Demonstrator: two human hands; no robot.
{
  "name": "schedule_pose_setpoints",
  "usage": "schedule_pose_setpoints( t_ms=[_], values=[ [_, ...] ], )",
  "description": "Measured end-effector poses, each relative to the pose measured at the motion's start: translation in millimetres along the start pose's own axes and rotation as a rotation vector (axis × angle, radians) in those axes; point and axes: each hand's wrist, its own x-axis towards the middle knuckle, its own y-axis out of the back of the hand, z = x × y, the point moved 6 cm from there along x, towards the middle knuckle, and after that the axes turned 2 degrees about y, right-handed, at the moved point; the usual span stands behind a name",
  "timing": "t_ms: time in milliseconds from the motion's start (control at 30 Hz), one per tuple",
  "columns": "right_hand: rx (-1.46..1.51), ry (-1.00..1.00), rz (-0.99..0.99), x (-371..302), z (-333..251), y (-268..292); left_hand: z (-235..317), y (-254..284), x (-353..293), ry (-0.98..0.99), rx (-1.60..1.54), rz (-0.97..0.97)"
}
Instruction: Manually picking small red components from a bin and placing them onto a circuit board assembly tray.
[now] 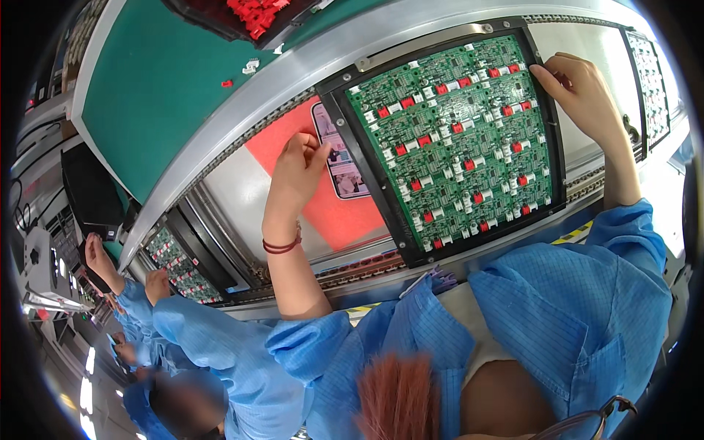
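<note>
A black frame (pixel 379 181) holds a panel of green circuit boards (pixel 440 117) with white and red connectors on them. To its left lies a phone (pixel 346 178) with a lit screen, partly on a red sheet (pixel 275 141). My left hand (pixel 299 167) is over the phone's left edge, fingers bent in and thumb close to the screen; anything between the fingers is hidden. At the frame's upper right edge is my right hand (pixel 576 88), thumb tip against the rim and other fingers curled. What lies inside those curled fingers cannot be seen.
A chain conveyor (pixel 213 165) carries the frame. Beyond it, a green mat (pixel 158 81) bears a dark bin (pixel 213 18) of red connectors and a few loose ones. More board panels stand at far right (pixel 645 88) and lower left (pixel 172 257), where a co-worker's hands (pixel 99 257) are.
</note>
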Motion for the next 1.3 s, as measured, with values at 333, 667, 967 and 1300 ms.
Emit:
schedule_pose_setpoints(
  t_ms=[333, 667, 967, 1300],
  values=[
    [-0.008, -0.034, -0.027, 4.2, 5.6, 1.6, 3.8, 1.1, -4.7, -0.042, 0.123, 0.022],
    [0.016, -0.063, -0.008, 2.9, 8.0, 1.4, -3.7, 4.7, -5.4, 0.009, 0.079, 0.027],
    [0.014, -0.048, -0.024, 3.9, 6.2, -0.9, 1.5, 7.0, -8.7, 0.023, 0.132, 0.014],
    [-0.010, -0.058, -0.011, 2.8, 1.6, 0.7, -1.3, 8.4, -9.4, 0.014, 0.181, -0.015]
  ],
)
